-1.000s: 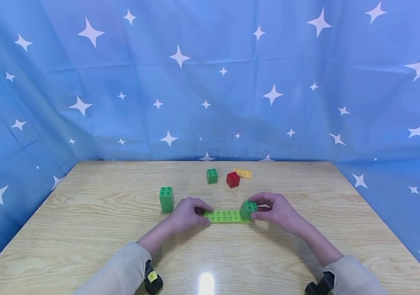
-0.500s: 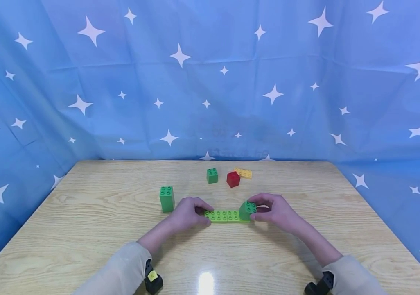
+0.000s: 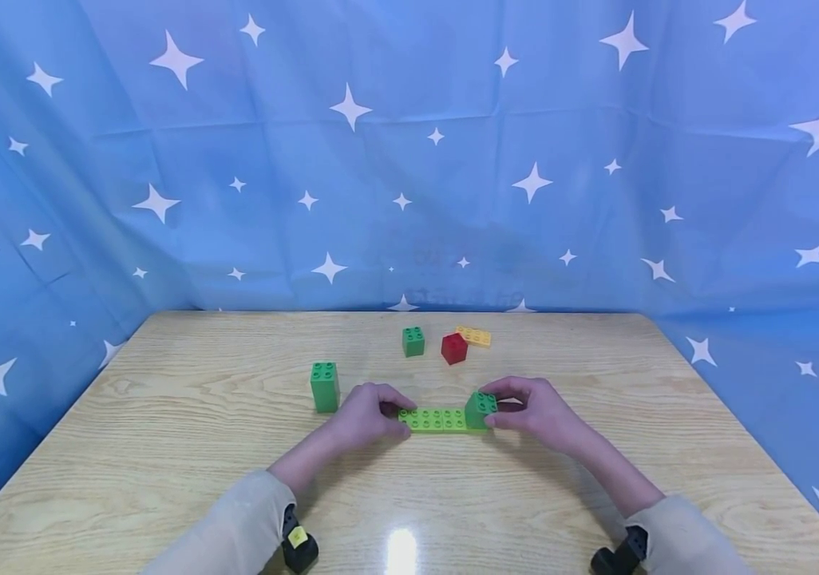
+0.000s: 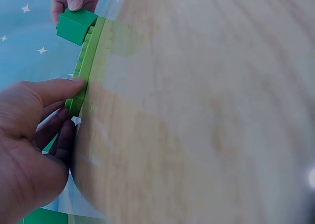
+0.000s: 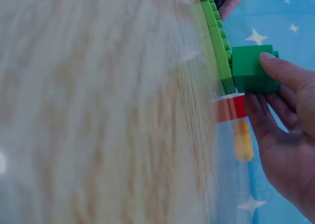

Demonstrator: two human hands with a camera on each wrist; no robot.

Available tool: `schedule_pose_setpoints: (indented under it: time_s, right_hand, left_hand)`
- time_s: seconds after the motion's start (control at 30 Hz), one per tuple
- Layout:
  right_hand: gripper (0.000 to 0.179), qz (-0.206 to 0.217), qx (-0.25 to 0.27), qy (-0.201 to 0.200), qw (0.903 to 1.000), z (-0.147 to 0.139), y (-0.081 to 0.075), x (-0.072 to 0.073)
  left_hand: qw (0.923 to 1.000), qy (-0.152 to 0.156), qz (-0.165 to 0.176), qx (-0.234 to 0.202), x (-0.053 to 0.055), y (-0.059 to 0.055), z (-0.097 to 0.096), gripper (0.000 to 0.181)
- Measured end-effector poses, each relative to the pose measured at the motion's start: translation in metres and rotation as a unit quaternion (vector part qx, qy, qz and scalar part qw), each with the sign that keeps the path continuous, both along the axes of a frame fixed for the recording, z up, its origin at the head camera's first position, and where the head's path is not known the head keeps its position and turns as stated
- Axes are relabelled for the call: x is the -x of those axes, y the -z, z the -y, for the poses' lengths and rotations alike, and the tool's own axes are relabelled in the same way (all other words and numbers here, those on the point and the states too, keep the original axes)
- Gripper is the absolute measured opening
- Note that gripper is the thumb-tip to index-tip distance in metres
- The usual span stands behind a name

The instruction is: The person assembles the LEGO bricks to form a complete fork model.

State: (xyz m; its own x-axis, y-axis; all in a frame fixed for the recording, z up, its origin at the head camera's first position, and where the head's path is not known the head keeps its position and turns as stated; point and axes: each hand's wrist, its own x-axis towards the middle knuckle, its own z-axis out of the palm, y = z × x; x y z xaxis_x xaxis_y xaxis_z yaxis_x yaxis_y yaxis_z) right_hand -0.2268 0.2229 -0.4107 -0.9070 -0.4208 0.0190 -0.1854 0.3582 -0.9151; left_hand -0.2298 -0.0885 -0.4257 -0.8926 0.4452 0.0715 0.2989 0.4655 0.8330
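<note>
Two flat lime-green studded bricks (image 3: pixel 431 420) lie end to end as one strip on the table. My left hand (image 3: pixel 366 417) grips the strip's left end between thumb and fingers. In my right hand (image 3: pixel 535 411) a dark green block (image 3: pixel 480 409) is pinched, placed at the strip's right end. The right wrist view shows this green block (image 5: pixel 252 66) against the studs, a little tilted; whether it is pressed fully down I cannot tell. From the left wrist view, the block (image 4: pixel 76 27) also looks slightly tilted on the strip (image 4: pixel 88 61).
A tall green block (image 3: pixel 325 389) stands left of my left hand. Farther back are a small green block (image 3: pixel 413 342), a red block (image 3: pixel 454 349) and a flat yellow brick (image 3: pixel 474 336). A star-patterned blue curtain (image 3: pixel 409 160) hangs behind the wooden table (image 3: pixel 165 447).
My right hand has shifted the green block slightly to the left along the strip's right end. The left hand has kept its grip in place.
</note>
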Motion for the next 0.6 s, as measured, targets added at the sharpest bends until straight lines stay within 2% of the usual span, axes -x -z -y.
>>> schedule_pose_setpoints:
  time_s: [0.6]
  right_hand:
    - [0.042,-0.016,-0.019,-0.003,0.9997,0.0026,-0.0022,0.0017]
  left_hand:
    - [1.0000,0.000,0.001,0.000,0.0013,0.0003,-0.0002,0.028]
